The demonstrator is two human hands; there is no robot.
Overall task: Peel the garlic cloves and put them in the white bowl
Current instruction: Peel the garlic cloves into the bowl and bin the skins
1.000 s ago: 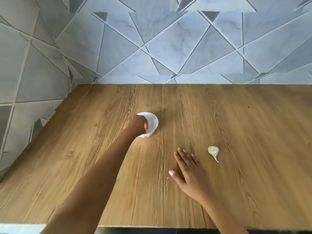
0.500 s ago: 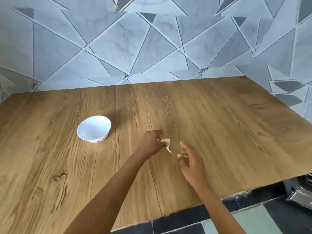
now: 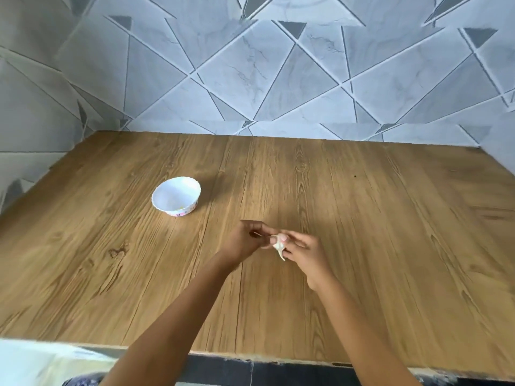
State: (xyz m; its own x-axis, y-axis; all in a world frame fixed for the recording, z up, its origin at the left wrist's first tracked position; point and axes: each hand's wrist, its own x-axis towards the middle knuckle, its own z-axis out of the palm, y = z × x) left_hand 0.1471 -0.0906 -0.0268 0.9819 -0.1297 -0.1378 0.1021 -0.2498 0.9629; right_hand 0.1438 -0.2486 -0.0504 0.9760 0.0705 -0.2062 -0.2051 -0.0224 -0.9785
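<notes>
Forearms reach in over the near edge of the table and meet just ahead of me. My left hand and right hand are drawn together, and both pinch the one clove over the wood at about mid-table. The left hand's fingers are curled in and nip it from one side. The right hand's thumb and fingers clamp it from the other.

The clove is pale, cream to off-white, plump at the top, with a thin tail pointing down toward me. It seems to be in its papery skin: I see no peel hanging from it and no scraps on the wood. The hands are a little blurred, though, and cover much of it.

I judge this to be the start of peeling. The grip is taken, the skin is not yet off, and the drop into the bowl is to come.

Farther out and to the left, well apart from the hands, the bowl stands upright, white with a scalloped rim and a small coloured print on its wall. Low inside is a faint yellowish spot. I cannot tell whether that is a peeled clove or a pattern, so I cannot count what is done. I see no other clove. Beyond the far edge rises the tiled wall.
</notes>
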